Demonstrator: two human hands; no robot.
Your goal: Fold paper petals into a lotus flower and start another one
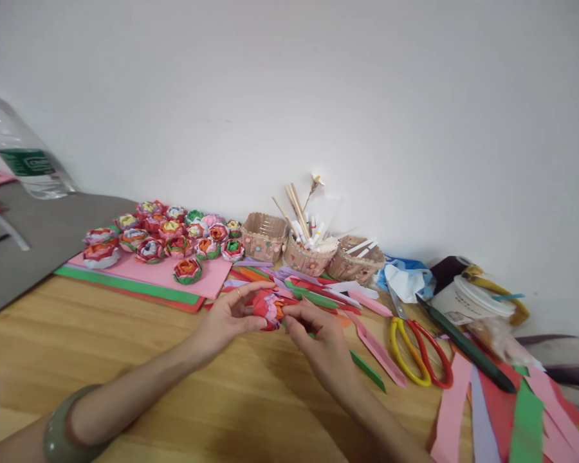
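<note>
Between my hands, above the wooden table, is a small folded paper flower (269,311) in red, pink, lilac and orange. My left hand (231,315) grips its left side, thumb in front and fingers behind. The fingertips of my right hand (316,331) are pinched at the flower's right edge, by an orange piece. Just behind my hands lies a pile of folded paper strips (313,289) in green, red, pink, lilac and orange. Finished-looking paper flowers (177,246) sit in a group at the left on a pink paper sheet (212,273).
Three woven baskets (265,238) stand along the wall, the middle one holding sticks and pens. To the right lie scissors (422,354), a dark green utility knife (468,347), a white paper cup (468,299) and cut paper strips (525,418). A plastic bottle (26,154) stands far left.
</note>
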